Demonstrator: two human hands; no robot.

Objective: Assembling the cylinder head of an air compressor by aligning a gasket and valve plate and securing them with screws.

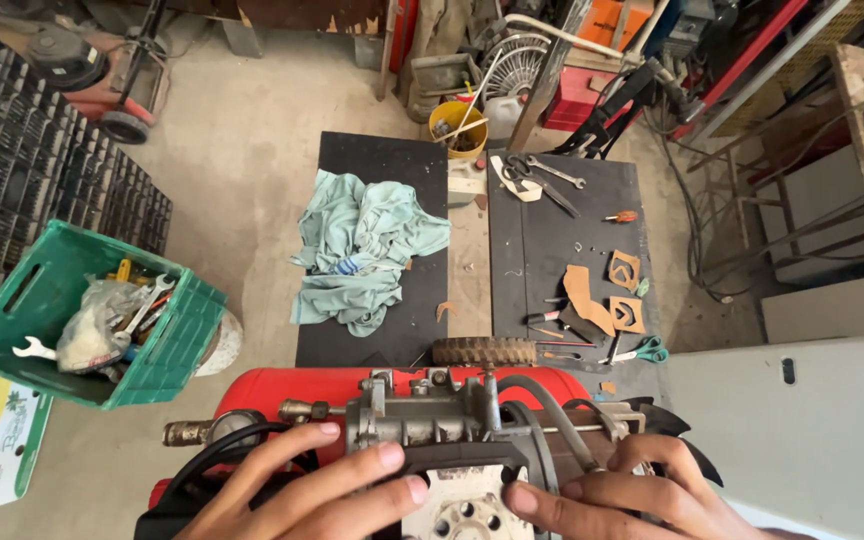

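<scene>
A small compressor with a red tank (282,390) and a grey metal pump head (422,415) sits right below me. My left hand (302,490) lies on its left side, fingers curled over a black handle (452,458) and hose. My right hand (612,495) rests on the right side, fingertips touching the black handle and a black hose (552,410). A brass fitting (187,433) and a gauge stick out to the left.
Two black mats (372,160) lie on the concrete floor with a teal cloth (362,250), wrenches (552,172), cardboard cut-outs (592,295), scissors (642,352) and a small wheel (484,351). A green crate (22,290) of tools stands at the left, a grey cabinet (802,440) at the right.
</scene>
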